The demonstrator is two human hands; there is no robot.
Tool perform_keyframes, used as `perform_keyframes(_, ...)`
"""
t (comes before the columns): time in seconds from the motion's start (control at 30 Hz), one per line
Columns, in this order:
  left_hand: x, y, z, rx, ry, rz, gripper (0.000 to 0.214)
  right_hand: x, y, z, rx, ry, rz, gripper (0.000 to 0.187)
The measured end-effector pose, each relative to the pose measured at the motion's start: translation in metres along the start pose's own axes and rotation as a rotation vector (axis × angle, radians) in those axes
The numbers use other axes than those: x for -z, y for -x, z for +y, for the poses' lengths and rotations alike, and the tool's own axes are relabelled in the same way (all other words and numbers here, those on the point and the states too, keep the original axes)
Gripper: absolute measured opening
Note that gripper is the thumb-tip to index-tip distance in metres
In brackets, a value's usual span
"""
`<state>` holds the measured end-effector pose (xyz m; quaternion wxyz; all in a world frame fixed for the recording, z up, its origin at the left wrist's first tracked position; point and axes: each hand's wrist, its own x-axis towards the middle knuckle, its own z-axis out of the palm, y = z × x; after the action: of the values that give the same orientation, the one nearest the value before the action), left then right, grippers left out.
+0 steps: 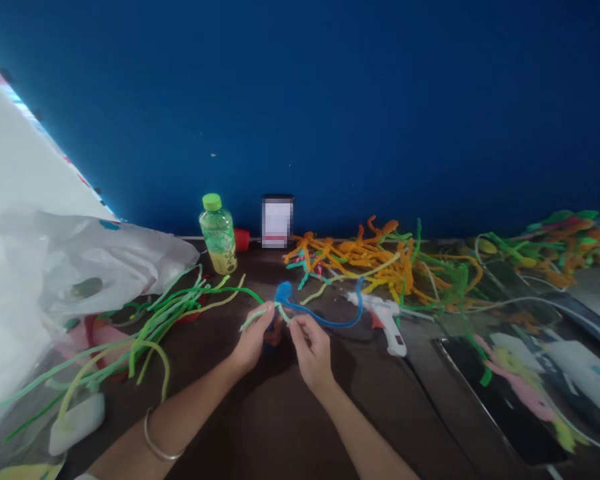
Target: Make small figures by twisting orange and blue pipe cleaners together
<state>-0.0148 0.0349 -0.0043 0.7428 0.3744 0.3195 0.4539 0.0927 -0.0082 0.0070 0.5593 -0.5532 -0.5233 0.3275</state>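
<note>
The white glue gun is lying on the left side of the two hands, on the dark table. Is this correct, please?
Not quite. The head view shows the white glue gun to the right of the left hand and right hand, not on their left. It does lie on the dark table.

Left hand (pixel 253 339) and right hand (pixel 313 353) pinched on a blue pipe cleaner (pixel 325 320), white glue gun (pixel 387 327) nearby

We looked out from the head-worn camera, facing forward and down, close above the left hand (pixel 253 339) and right hand (pixel 311 353), with the table (pixel 275 427) stretching beyond them to the wall (pixel 300 100).
</note>
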Motion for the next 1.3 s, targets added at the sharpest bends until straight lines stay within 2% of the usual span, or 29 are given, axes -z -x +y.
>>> perform_keyframes(0.4, 0.001, -0.0009, -0.0014, 0.003, 0.027, -0.001, 0.036, -0.0001, 0.0, -0.0026, -0.029, -0.02, -0.009, 0.018)
perform_keyframes(1.3, 0.0004, 0.0008, 0.0002, 0.017, -0.018, 0.016, 0.037, -0.0002, 0.0026, 0.0004, 0.035, 0.034, -0.022, 0.016)
